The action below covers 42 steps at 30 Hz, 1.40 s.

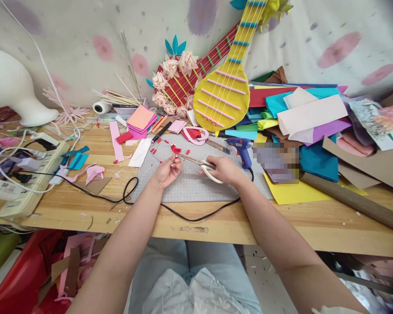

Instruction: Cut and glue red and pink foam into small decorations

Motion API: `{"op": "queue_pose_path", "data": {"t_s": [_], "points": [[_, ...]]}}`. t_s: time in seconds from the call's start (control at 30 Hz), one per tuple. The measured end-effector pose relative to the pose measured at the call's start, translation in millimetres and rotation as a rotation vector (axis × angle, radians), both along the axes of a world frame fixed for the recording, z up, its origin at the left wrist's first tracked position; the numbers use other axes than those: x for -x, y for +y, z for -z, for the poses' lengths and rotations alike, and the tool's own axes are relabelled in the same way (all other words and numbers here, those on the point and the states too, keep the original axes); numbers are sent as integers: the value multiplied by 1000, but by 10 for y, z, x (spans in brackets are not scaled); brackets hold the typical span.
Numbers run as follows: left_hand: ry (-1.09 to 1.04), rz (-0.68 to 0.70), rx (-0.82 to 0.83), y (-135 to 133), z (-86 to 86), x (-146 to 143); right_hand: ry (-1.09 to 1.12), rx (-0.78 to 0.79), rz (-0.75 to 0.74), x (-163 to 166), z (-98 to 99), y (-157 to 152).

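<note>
My left hand (167, 171) pinches a small red piece (176, 149), possibly paper or foam, above the grey cutting mat (196, 192). My right hand (225, 169) is closed around the white handles of a pair of scissors (209, 172). The scissor blades point left and reach the red piece at my left fingertips; whether they are cutting into it I cannot tell. Several small red bits (153, 151) lie on the mat just beyond my left hand. A blue glue gun (242, 150) stands past my right hand, its black cord running along the mat's front.
A yellow lute-shaped craft (221, 98) and a red one with pale flowers (178, 85) lean at the back. Coloured sheets (309, 113) pile up at right. A power strip (36, 179) with plugs sits at left; a black cord (196, 220) crosses the table.
</note>
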<state>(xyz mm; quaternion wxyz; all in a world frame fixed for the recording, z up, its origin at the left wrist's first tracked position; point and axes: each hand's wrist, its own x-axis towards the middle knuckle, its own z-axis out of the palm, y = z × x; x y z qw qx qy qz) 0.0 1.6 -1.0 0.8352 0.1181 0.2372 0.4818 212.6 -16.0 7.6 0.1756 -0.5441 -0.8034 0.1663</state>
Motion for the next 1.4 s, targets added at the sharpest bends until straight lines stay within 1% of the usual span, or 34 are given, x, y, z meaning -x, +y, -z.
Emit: {"op": "queue_pose_path", "data": {"t_s": [0.47,0.63,0.83,0.9,1.03,1.1,1.3,1.4], "points": [[66,4,10,-8,4,-5,5,13,-29,-15,18,2],[80,18,-5,-10,-2,-2,2,-18,3,-7,5,3],[76,24,-31,2,19,0,-5,-4,55,-2,-19,-2],[114,-6,-44,11,35,-4,-30,-2,101,-6,-1,9],[214,-93,-82,26,58,-17,-118,-13,320,-39,88,59],[256,-116,-102,30,67,-22,-147,-17,390,-64,137,85],[444,-151,-212,27,127,-26,-59,-47,464,-95,195,119],[584,-207,-290,8,152,-33,-1,-63,510,-99,209,129]]}}
